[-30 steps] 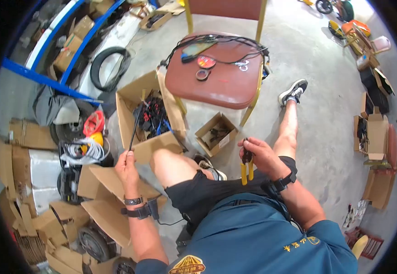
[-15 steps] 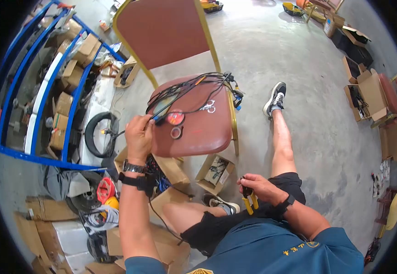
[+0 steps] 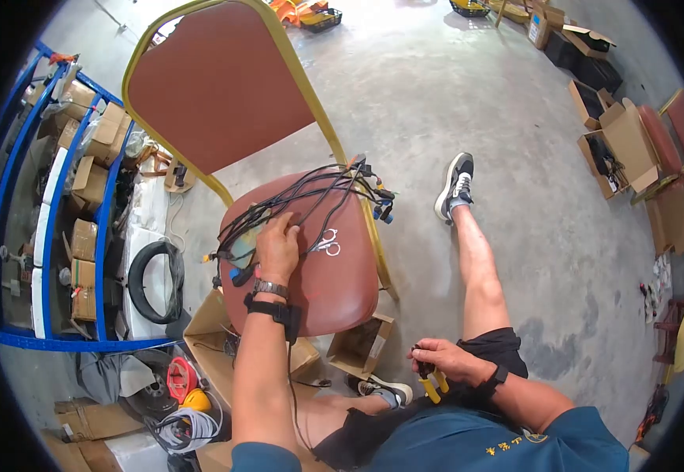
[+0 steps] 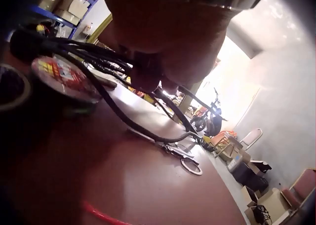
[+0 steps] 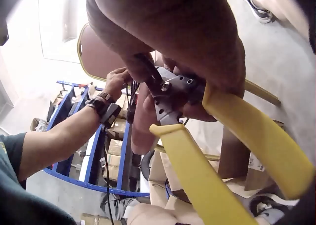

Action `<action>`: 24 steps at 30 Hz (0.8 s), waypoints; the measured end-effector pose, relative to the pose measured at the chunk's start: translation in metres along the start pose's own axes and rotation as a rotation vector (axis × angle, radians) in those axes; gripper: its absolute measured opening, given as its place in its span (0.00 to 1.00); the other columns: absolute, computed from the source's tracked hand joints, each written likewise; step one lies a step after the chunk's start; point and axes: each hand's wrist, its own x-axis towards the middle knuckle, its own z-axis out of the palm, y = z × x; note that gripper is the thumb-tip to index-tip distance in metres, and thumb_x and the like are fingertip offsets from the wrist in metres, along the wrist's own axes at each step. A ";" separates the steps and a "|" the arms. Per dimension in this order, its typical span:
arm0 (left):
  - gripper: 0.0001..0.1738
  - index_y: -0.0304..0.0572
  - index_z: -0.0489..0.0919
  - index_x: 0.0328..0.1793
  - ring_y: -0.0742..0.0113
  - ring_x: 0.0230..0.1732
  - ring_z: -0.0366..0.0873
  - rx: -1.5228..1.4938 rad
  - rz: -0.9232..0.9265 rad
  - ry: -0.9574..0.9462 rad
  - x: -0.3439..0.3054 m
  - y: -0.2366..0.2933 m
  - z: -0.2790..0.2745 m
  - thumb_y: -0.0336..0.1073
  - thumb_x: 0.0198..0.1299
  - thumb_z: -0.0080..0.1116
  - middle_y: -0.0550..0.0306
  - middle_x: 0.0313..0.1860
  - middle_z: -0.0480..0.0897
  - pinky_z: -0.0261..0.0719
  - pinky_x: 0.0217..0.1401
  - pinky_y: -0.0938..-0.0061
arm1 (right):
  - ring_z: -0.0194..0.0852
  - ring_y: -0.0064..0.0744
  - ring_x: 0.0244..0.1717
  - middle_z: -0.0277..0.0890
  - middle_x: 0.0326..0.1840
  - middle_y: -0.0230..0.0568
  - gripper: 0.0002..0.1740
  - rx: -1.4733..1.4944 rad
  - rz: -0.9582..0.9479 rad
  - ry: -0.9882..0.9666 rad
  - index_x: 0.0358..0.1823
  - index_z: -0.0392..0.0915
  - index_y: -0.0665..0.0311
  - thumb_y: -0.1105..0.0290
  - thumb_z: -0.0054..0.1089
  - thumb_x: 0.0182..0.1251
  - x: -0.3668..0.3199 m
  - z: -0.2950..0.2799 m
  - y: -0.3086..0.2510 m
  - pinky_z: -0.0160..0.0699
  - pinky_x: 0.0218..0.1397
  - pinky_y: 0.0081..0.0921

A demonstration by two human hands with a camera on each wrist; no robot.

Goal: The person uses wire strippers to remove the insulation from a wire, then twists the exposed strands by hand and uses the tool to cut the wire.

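My left hand [image 3: 277, 252] is down at the bundle of black cables [image 3: 322, 187] on the brown chair seat [image 3: 334, 295]. In the left wrist view its curled fingers hold black cable [image 4: 116, 109], partly hidden under the dark hand. White-handled scissors [image 3: 328, 243] lie to the right of that hand. A round red-labelled disc [image 4: 61, 79] and a tape roll [image 4: 24, 89] sit close by on the seat. Over my lap, my right hand [image 3: 448, 359] grips wire strippers [image 5: 170, 89] around their dark metal head. Their yellow handles [image 5: 197, 173] point back toward me, spread apart.
An open cardboard box [image 3: 362, 344] stands under the chair's front edge, with a larger box [image 3: 208, 326] left of it. Blue shelving [image 3: 102, 236] with cartons and a black tire [image 3: 139, 282] are at the left. More open boxes [image 3: 633, 145] line the right wall.
My left hand has carried a black cable from above the floor box up onto the chair seat, to the bundle. My right hand keeps holding the wire strippers. The head view has shifted.
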 end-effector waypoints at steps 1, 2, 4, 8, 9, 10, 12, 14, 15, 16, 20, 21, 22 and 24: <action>0.15 0.34 0.82 0.52 0.44 0.50 0.82 0.023 0.043 0.036 -0.003 0.001 0.001 0.30 0.59 0.63 0.41 0.46 0.84 0.79 0.53 0.62 | 0.73 0.18 0.37 0.79 0.37 0.30 0.14 0.000 0.008 -0.001 0.49 0.78 0.64 0.60 0.55 0.77 -0.001 0.002 -0.004 0.72 0.43 0.20; 0.15 0.33 0.82 0.52 0.43 0.50 0.81 0.030 0.076 0.099 -0.007 0.003 0.001 0.30 0.58 0.63 0.41 0.47 0.84 0.79 0.54 0.61 | 0.73 0.18 0.37 0.79 0.37 0.30 0.14 0.001 0.017 -0.003 0.49 0.78 0.63 0.60 0.55 0.77 -0.002 0.003 -0.008 0.72 0.43 0.19; 0.15 0.33 0.82 0.51 0.40 0.49 0.80 0.042 0.145 0.234 -0.018 0.017 -0.006 0.29 0.57 0.64 0.40 0.48 0.83 0.77 0.55 0.57 | 0.73 0.18 0.38 0.79 0.37 0.30 0.13 -0.004 0.005 0.003 0.49 0.78 0.63 0.60 0.54 0.77 -0.003 0.006 -0.013 0.72 0.44 0.19; 0.04 0.34 0.80 0.38 0.52 0.42 0.81 -0.294 0.072 0.080 -0.109 0.082 -0.029 0.24 0.56 0.61 0.47 0.39 0.82 0.77 0.47 0.66 | 0.73 0.19 0.38 0.79 0.37 0.30 0.13 -0.012 -0.097 0.025 0.49 0.78 0.63 0.60 0.54 0.78 0.001 0.012 -0.006 0.72 0.44 0.20; 0.05 0.36 0.78 0.33 0.53 0.38 0.80 -0.363 0.076 0.009 -0.143 0.106 -0.032 0.24 0.53 0.64 0.49 0.34 0.80 0.77 0.42 0.64 | 0.73 0.19 0.38 0.79 0.37 0.30 0.13 -0.025 -0.138 0.031 0.49 0.78 0.63 0.60 0.54 0.78 0.003 0.013 -0.008 0.72 0.44 0.20; 0.09 0.37 0.80 0.39 0.47 0.41 0.80 -0.378 0.165 -0.088 -0.177 0.120 -0.030 0.27 0.52 0.68 0.46 0.38 0.82 0.80 0.45 0.59 | 0.74 0.19 0.39 0.79 0.38 0.30 0.13 -0.005 -0.160 0.036 0.49 0.78 0.63 0.61 0.54 0.77 -0.002 0.023 -0.015 0.73 0.45 0.21; 0.18 0.39 0.81 0.42 0.48 0.43 0.81 -0.410 0.204 -0.148 -0.236 0.149 -0.030 0.37 0.48 0.77 0.48 0.42 0.82 0.81 0.45 0.61 | 0.75 0.19 0.43 0.80 0.41 0.30 0.14 0.054 -0.190 0.019 0.51 0.78 0.63 0.61 0.55 0.77 0.007 0.032 -0.003 0.74 0.46 0.21; 0.22 0.42 0.81 0.46 0.49 0.46 0.80 -0.350 0.081 -0.120 -0.280 0.166 -0.025 0.39 0.46 0.78 0.51 0.44 0.81 0.80 0.48 0.61 | 0.75 0.19 0.45 0.79 0.42 0.29 0.14 0.023 -0.201 0.028 0.51 0.78 0.63 0.61 0.55 0.77 0.010 0.050 0.007 0.75 0.47 0.21; 0.21 0.43 0.82 0.46 0.49 0.46 0.79 -0.314 0.058 -0.059 -0.291 0.169 -0.024 0.37 0.46 0.77 0.52 0.44 0.80 0.80 0.47 0.61 | 0.75 0.19 0.46 0.79 0.43 0.29 0.14 0.003 -0.199 0.031 0.52 0.78 0.64 0.61 0.55 0.77 0.010 0.059 0.011 0.76 0.47 0.21; 0.20 0.44 0.82 0.45 0.50 0.45 0.79 -0.277 0.027 0.001 -0.301 0.172 -0.024 0.36 0.45 0.76 0.53 0.43 0.80 0.79 0.46 0.61 | 0.74 0.19 0.46 0.79 0.43 0.29 0.14 0.005 -0.185 0.014 0.52 0.78 0.63 0.61 0.55 0.77 0.008 0.068 0.018 0.75 0.47 0.21; 0.13 0.42 0.81 0.40 0.51 0.41 0.78 -0.208 -0.011 0.079 -0.332 0.170 -0.035 0.32 0.47 0.72 0.52 0.39 0.80 0.78 0.43 0.61 | 0.73 0.18 0.45 0.77 0.43 0.28 0.13 0.015 -0.113 -0.049 0.51 0.77 0.63 0.61 0.53 0.78 -0.004 0.094 0.040 0.74 0.47 0.21; 0.12 0.42 0.82 0.40 0.50 0.40 0.78 -0.197 -0.004 0.097 -0.337 0.168 -0.038 0.31 0.48 0.70 0.52 0.39 0.80 0.78 0.43 0.61 | 0.72 0.17 0.44 0.77 0.43 0.27 0.13 -0.018 -0.102 -0.051 0.50 0.77 0.62 0.61 0.52 0.79 -0.005 0.096 0.044 0.74 0.46 0.21; 0.11 0.42 0.82 0.39 0.50 0.40 0.78 -0.184 0.008 0.112 -0.342 0.168 -0.041 0.30 0.48 0.69 0.53 0.39 0.81 0.78 0.42 0.61 | 0.71 0.17 0.43 0.76 0.43 0.27 0.12 -0.048 -0.095 -0.054 0.50 0.77 0.62 0.61 0.51 0.79 -0.006 0.098 0.047 0.73 0.46 0.21; 0.09 0.42 0.82 0.38 0.50 0.39 0.78 -0.182 0.023 0.157 -0.346 0.171 -0.047 0.29 0.49 0.68 0.54 0.37 0.80 0.77 0.41 0.61 | 0.69 0.16 0.41 0.75 0.40 0.26 0.13 -0.043 -0.159 -0.076 0.48 0.77 0.61 0.60 0.48 0.81 -0.010 0.104 0.051 0.71 0.42 0.20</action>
